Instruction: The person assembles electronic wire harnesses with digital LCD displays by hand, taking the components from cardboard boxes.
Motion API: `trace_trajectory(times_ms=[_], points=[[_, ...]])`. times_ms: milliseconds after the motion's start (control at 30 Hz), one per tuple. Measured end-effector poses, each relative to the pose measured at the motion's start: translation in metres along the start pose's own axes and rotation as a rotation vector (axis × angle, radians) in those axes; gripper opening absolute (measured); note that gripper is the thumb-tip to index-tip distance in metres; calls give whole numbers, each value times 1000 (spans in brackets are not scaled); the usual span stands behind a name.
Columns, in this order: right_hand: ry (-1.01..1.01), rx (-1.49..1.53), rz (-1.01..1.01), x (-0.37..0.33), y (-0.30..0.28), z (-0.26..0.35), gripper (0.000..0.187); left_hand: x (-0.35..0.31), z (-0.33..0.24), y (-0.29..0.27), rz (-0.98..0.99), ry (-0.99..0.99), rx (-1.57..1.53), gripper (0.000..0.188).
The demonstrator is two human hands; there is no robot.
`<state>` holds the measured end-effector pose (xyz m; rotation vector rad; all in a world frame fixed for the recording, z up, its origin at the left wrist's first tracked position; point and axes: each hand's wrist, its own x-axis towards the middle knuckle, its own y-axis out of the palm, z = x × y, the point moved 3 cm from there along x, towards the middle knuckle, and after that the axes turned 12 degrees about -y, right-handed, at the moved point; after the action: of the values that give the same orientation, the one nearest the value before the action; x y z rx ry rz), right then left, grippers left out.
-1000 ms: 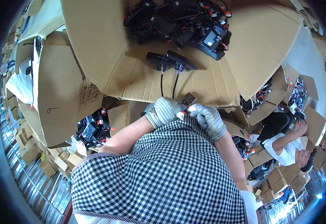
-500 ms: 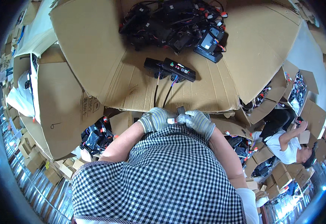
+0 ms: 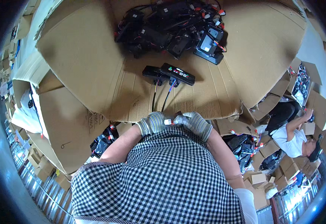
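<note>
The left hand, in striped knit, curls round slim black cables, a blocky white plug at its fingertips. At three o'clock, the right hand bunches; I can't tell on what. Glossy oblong panels lie at twelve on creased cardboard.

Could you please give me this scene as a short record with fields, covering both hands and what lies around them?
Left hand: gloved, fingers curled where two black cables reach it; exact grip hidden
Right hand: gloved, fingertips close to the left hand's; exact grip unclear
Between hands: white connector
Cables lead to: two black units, side by side on a cardboard flap, one showing coloured marks
Beyond: pile of black devices with wires
Worn: checked apron
Right side: another person in a white top
</note>
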<state>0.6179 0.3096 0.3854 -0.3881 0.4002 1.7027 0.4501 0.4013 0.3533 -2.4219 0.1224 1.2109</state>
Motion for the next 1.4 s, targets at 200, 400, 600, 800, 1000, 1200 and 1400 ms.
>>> trace_trajectory(times_ms=[200, 400, 600, 800, 1000, 1200, 1400], points=[[177, 379, -293, -19, -10, 18, 21, -15, -51, -77, -52, -150, -95, 40], [209, 777, -830, -43, -28, 32, 28, 53, -82, -181, -588, -29, 590, 28], [193, 648, -979, -33, -12, 23, 30, 214, -79, -219, -494, -160, 307, 38], [262, 673, -971, -36, -3, 18, 30, 251, -61, -191, -310, -324, 188, 38], [217, 735, -869, -29, -8, 44, 30, 109, -29, -181, -320, -211, 86, 27], [-114, 870, -741, -8, -24, 47, 36, 10, -17, -96, -155, 265, -484, 23], [-384, 540, -476, -25, -31, 31, 34, -12, -35, -72, -378, 351, -335, 32]])
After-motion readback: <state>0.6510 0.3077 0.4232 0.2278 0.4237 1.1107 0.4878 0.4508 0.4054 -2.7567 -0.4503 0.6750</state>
